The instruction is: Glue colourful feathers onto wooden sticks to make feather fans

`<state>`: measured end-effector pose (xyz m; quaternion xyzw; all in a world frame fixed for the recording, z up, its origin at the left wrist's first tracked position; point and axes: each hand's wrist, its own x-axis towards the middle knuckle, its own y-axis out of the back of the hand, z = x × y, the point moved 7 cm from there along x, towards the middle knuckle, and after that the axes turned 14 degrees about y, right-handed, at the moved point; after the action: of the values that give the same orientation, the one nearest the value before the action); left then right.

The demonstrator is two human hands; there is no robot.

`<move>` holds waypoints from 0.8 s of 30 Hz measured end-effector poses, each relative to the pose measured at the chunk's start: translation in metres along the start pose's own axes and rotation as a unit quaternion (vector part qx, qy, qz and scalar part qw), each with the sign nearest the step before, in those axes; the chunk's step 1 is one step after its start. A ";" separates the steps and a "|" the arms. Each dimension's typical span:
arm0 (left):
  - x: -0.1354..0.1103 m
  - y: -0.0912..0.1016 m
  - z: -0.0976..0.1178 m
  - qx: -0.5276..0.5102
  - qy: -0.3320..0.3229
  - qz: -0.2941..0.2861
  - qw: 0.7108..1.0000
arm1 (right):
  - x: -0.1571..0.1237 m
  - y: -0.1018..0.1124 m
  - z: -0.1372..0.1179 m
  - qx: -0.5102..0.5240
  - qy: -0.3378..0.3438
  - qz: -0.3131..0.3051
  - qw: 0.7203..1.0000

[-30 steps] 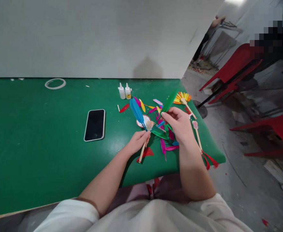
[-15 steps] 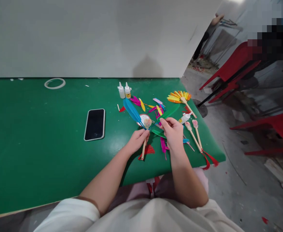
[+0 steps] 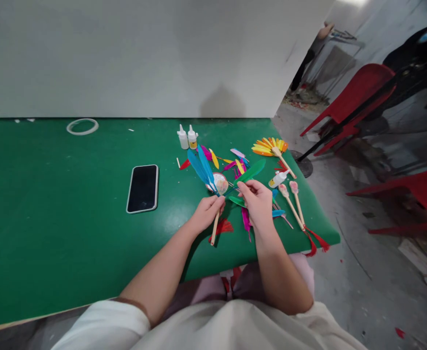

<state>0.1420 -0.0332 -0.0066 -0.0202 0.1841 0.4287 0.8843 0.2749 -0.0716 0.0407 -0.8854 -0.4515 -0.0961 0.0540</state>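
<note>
My left hand [image 3: 209, 212] is closed around the wooden handle [image 3: 215, 228] of a small feather fan, its pale rounded head [image 3: 222, 186] just above my fingers. Blue feathers [image 3: 203, 166] rise from that head, leaning up and left. Between the thumb and fingers of my right hand [image 3: 254, 197] is a green feather [image 3: 252, 171], its quill end pointing left to the fan head. Behind the head lies a small white dish with a red rim [image 3: 215, 178], partly covered. A red tassel [image 3: 224, 226] rests beside the handle. Loose magenta feathers [image 3: 246, 218] lie beneath my right hand.
White glue bottles [image 3: 187, 138] stand at the back, and another bottle [image 3: 278, 179] lies right. A yellow-orange feather fan [image 3: 271, 147] and two bare fan handles [image 3: 296, 204] lie near the right edge. A phone [image 3: 143, 188] and a tape ring [image 3: 82, 127] are left. Red chairs [image 3: 366, 92] stand beyond.
My right hand has shifted slightly left with the green feather, bringing its quill closer to the fan head. The blue feathers have swung more upright as the fan turned slightly.
</note>
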 end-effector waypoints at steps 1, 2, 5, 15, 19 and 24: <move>-0.001 0.000 0.001 0.002 -0.001 0.003 1.000 | 0.000 0.000 -0.002 -0.010 0.006 -0.001 1.000; -0.001 0.001 0.002 0.003 -0.003 0.008 1.000 | 0.000 0.000 -0.003 -0.021 0.012 -0.001 1.000; -0.002 0.004 0.004 0.007 -0.011 0.022 1.000 | -0.001 0.001 -0.007 -0.041 0.029 0.003 0.999; -0.002 0.003 0.004 -0.002 -0.024 0.014 1.000 | -0.006 -0.007 0.016 0.144 -0.088 0.020 0.985; -0.002 0.003 0.005 0.000 -0.028 0.010 1.000 | -0.006 -0.016 0.016 0.169 -0.104 0.012 0.980; -0.001 0.005 0.005 -0.007 -0.033 0.009 0.999 | -0.008 -0.017 0.016 0.183 -0.116 0.020 0.976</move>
<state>0.1392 -0.0303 -0.0011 -0.0102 0.1518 0.4387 0.8857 0.2583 -0.0647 0.0237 -0.8744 -0.4472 0.0927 0.1640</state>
